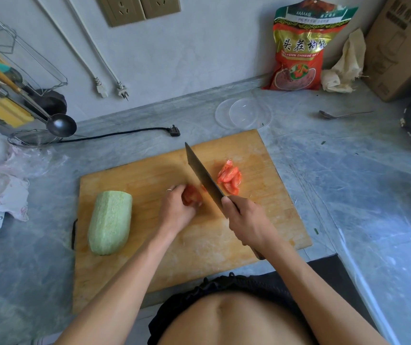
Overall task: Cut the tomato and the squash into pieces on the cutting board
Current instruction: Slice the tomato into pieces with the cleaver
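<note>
The right hand [246,220] is gripping the knife [203,174], its blade angled over the cutting board [149,257], while the left hand [177,210] is curling its fingers round the remaining tomato [191,196]. Cut tomato wedges [230,178] are piling just right of the blade. The peeled squash [111,221] is lying whole at the board's left, so roughly half looks left.
</note>
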The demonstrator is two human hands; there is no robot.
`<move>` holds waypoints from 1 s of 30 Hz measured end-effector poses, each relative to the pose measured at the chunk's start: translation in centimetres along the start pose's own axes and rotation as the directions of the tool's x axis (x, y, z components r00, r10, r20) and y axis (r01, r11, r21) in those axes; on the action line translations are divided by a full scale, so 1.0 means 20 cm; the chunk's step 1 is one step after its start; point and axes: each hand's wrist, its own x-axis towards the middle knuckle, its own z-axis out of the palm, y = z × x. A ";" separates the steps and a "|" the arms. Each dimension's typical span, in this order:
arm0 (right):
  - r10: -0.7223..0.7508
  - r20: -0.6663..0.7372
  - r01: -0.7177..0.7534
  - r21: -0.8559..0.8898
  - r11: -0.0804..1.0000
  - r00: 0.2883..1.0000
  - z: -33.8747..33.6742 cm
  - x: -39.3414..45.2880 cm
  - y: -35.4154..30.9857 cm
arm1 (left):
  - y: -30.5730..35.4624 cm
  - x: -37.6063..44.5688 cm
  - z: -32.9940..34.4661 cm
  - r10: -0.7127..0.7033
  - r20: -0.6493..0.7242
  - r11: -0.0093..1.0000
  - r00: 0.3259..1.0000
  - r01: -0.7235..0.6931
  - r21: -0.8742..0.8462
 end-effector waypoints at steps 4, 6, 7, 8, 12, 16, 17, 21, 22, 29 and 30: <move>-0.058 0.018 0.059 -0.034 0.998 0.998 -0.04 -0.06 -0.03 | 0.01 -0.03 0.00 0.005 -0.041 0.999 0.999 -0.008 -0.054; -0.101 0.029 0.102 -0.073 0.992 0.995 -0.04 -0.09 -0.04 | 0.04 -0.04 -0.01 0.047 -0.052 0.998 0.998 -0.049 -0.047; -0.113 0.036 0.115 -0.082 0.990 0.993 -0.04 -0.10 -0.05 | 0.05 -0.04 -0.01 0.063 -0.063 0.997 0.996 -0.065 -0.034; -0.117 0.044 0.121 -0.090 0.989 0.992 -0.03 -0.11 -0.05 | 0.06 -0.04 0.00 0.081 -0.081 0.996 0.993 -0.083 -0.024; -0.100 0.075 0.110 -0.138 0.984 0.992 -0.02 -0.12 -0.04 | 0.06 -0.04 0.00 0.078 -0.099 0.997 0.992 -0.080 -0.013; -0.089 0.073 0.099 -0.151 0.984 0.993 0.00 -0.12 -0.04 | 0.04 -0.04 0.01 0.081 -0.101 0.997 0.992 -0.083 -0.008; -0.089 0.071 0.098 -0.151 0.984 0.994 0.00 -0.12 -0.04 | 0.04 -0.04 0.01 0.083 -0.102 0.996 0.991 -0.084 -0.008; -0.086 0.065 0.095 -0.156 0.983 0.994 0.01 -0.12 -0.04 | 0.06 -0.04 0.00 0.091 -0.100 0.996 0.991 -0.093 -0.014; -0.083 0.061 0.091 -0.155 0.984 0.995 0.01 -0.12 -0.04 | 0.06 -0.04 0.00 0.093 -0.097 0.995 0.991 -0.095 -0.019; -0.048 0.055 0.055 -0.142 0.988 0.997 0.05 -0.04 -0.07 | 0.06 -0.04 0.02 0.101 -0.100 0.993 0.990 -0.106 -0.051; -0.041 0.058 0.049 -0.143 0.988 0.997 0.06 -0.02 -0.08 | 0.06 -0.04 0.01 0.121 -0.108 0.990 0.987 -0.128 -0.052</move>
